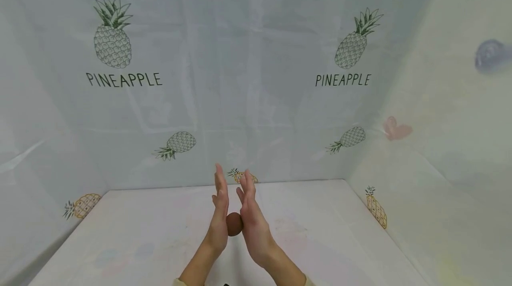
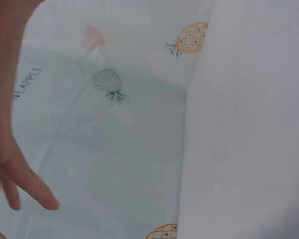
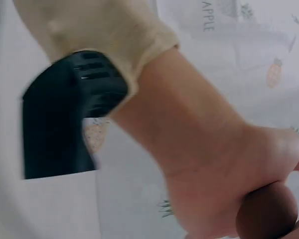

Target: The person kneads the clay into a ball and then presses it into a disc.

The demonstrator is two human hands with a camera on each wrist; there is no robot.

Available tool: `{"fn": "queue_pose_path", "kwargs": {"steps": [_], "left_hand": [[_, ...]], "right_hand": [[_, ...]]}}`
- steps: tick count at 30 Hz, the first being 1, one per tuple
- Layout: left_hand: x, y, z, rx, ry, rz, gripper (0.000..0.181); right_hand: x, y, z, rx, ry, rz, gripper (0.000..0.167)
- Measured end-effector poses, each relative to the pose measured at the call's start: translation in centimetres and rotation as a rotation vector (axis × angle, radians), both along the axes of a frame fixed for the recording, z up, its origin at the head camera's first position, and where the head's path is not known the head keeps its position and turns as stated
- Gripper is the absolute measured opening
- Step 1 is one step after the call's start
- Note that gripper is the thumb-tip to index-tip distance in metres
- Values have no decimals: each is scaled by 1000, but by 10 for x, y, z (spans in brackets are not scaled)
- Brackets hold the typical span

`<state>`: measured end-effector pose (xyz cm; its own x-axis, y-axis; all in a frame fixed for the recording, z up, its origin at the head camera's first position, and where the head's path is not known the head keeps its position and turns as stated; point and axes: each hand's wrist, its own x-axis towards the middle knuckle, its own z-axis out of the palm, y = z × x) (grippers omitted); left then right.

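A smooth brown ball [image 1: 234, 224], like a lump of clay, sits between two facing palms above the white table. My left hand [image 1: 220, 215] touches it from the left, its fingers straight and pointing up and away. From the other side the palm of my right hand [image 1: 253, 221] presses on the ball, fingers likewise extended. The fingertips stay apart. In the right wrist view the ball [image 3: 267, 211] lies against the heel of a palm, partly cut off by the frame. Part of a hand with extended fingers [image 2: 32, 186] shows in the left wrist view; the ball is out of sight there.
A white tabletop [image 1: 152, 223] with faint coloured patches lies under the hands. Pale sheeting [image 1: 240, 77] printed with pineapples encloses its back and sides. A black device [image 3: 60, 119] is worn at a beige sleeve [image 3: 109, 30].
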<state>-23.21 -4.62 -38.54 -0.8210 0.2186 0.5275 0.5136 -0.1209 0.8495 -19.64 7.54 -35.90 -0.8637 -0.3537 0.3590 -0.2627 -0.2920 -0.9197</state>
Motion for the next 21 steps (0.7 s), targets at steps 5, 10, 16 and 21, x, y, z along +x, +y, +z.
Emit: {"fn": "queue_pose_path", "kwargs": {"steps": [5, 10, 16, 21], "left_hand": [[3, 7, -8, -25, 11, -19, 58], [10, 14, -11, -49, 39, -41, 57], [22, 19, -11, -66, 60, -95, 57], [33, 19, -3, -51, 64, -125, 57]], "right_hand": [[-5, 7, 7, -55, 63, -2, 59], [-17, 12, 9, -73, 85, -54, 59], [-36, 16, 4, -35, 121, -183, 61], [-48, 16, -11, 24, 101, -202, 61]]}}
